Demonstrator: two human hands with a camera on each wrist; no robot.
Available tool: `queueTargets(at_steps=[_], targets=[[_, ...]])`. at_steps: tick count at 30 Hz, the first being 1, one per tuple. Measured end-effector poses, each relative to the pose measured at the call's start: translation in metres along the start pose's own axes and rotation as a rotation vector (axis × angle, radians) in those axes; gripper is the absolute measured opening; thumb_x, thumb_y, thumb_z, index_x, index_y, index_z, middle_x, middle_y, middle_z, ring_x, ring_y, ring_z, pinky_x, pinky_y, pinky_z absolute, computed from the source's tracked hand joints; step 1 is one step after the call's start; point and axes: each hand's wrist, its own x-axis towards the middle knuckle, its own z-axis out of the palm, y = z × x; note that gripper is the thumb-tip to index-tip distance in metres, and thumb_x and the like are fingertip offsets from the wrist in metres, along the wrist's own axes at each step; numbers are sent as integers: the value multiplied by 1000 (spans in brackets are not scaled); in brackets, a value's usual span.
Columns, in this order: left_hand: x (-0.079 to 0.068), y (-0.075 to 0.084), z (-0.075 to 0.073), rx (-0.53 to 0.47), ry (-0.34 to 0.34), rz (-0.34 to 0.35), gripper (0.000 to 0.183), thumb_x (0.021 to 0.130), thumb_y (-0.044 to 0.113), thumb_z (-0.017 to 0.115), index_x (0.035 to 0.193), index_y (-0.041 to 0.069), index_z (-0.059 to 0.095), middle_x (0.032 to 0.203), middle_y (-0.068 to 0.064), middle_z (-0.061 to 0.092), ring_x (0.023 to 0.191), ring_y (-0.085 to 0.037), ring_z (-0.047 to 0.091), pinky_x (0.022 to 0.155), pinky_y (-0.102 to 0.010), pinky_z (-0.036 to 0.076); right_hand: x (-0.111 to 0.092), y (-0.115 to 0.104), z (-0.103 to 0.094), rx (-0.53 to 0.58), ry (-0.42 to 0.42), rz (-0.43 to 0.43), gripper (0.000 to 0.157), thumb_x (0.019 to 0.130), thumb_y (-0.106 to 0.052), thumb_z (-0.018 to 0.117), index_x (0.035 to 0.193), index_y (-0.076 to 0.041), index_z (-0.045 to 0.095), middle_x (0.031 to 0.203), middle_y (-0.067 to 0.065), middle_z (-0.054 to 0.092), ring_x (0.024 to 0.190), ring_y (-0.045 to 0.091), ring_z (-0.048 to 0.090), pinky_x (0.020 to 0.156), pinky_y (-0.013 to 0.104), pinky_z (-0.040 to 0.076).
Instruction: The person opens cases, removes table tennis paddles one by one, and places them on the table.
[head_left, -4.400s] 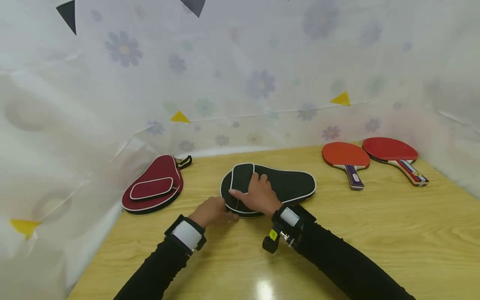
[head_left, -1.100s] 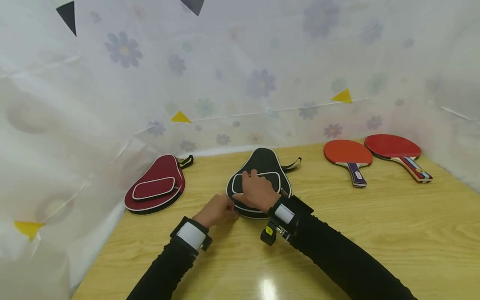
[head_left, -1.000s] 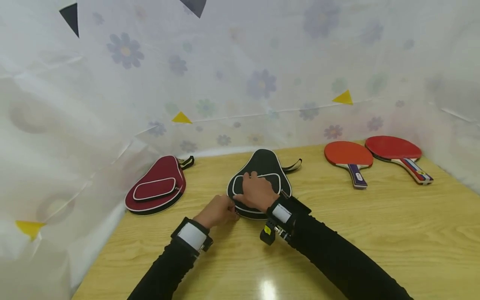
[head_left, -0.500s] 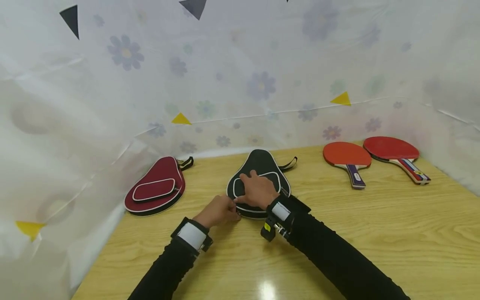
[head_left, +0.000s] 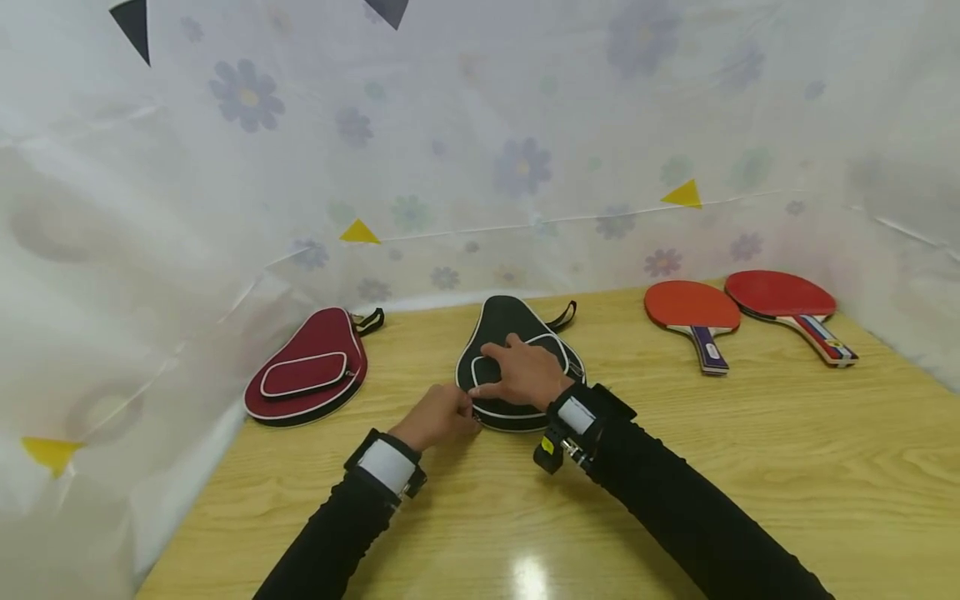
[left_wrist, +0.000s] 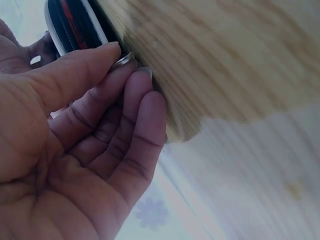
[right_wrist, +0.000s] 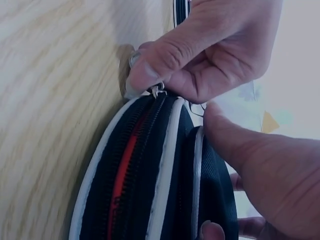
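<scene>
A black paddle case (head_left: 504,323) with white piping lies on the table, narrow end away from me. In the right wrist view its zipper (right_wrist: 156,107) is unfastened along the rounded side, and a red strip (right_wrist: 125,160) shows inside. My left hand (head_left: 437,418) is at the case's near left corner, pinching the zipper pull (right_wrist: 158,90) between thumb and index finger. My right hand (head_left: 528,375) rests on top with its fingers spread over the front pocket (head_left: 557,350), thumb towards the left hand. The right palm side is hidden in the head view.
A dark red paddle case (head_left: 307,375) lies at left. Two table tennis paddles, one orange-red (head_left: 692,305) and one red (head_left: 780,293), lie at back right. A flowered white sheet (head_left: 480,167) stands behind the wooden table (head_left: 720,467).
The black case has turned from pointing right to pointing away from me, and lately a little further left. The left hand stays at its near left corner; the right hand has shifted slightly right.
</scene>
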Motion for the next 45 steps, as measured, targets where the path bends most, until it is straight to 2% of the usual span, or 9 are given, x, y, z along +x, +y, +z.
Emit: queueTargets(at_steps=[4,8,16,19,24,31,36,40,45], targets=[[2,3,-1,-13,-17,20,33,84,3,78,56,4,62,49,11,42,48,-5,39,49,-18,30,-1,7,-2,-2,2,-31,68,88,-53,73,142,-15,59,120,21,58,55,18,49,50,31,39],[3,4,0,-19,-21,12,33,84,3,78,56,5,61,50,11,43,48,-5,40,49,-18,30,-2,14,-3,13,-18,-60,66,88,-54,72,141,-16,59,117,20,57,59,18,51,52,32,42],[5,5,2,-40,-42,12,35,85,3,76,56,8,58,51,9,43,48,-5,39,49,-19,30,-5,26,-7,50,-94,-102,66,91,-53,70,143,-16,56,127,22,53,70,22,57,63,39,50],[6,6,2,-35,-43,10,34,85,3,76,57,7,59,52,9,45,48,-5,40,49,-19,31,-5,29,-8,81,-127,-111,64,93,-51,69,144,-15,55,132,23,50,79,26,61,72,43,52],[8,8,3,-27,-39,18,33,85,3,76,57,6,60,51,9,44,48,-6,40,49,-19,31,-8,35,-7,142,-152,-125,61,94,-47,68,143,-13,54,140,25,44,104,37,62,90,52,51],[13,12,3,-27,-56,-19,30,87,6,76,60,1,65,51,8,46,49,-7,41,50,-20,31,-10,47,-5,169,-135,-184,57,95,-41,70,139,-9,56,144,28,42,112,43,61,94,54,49],[17,13,3,-21,-68,-48,32,87,8,78,58,4,63,51,8,46,49,-8,41,49,-20,31,-8,58,-4,189,-160,-205,51,96,-37,70,138,-11,56,148,24,41,124,50,50,100,61,42],[20,13,4,-12,-74,-44,35,86,9,78,56,9,60,52,9,46,50,-7,41,50,-20,31,-9,65,-3,225,-170,-192,47,96,-35,70,135,-14,57,152,20,39,130,58,39,99,68,38],[20,11,5,-15,-65,-20,36,85,9,79,56,10,58,52,9,45,49,-6,41,50,-20,31,-15,59,0,196,-81,-172,42,96,-40,68,129,-15,59,149,18,43,116,54,47,87,66,43]])
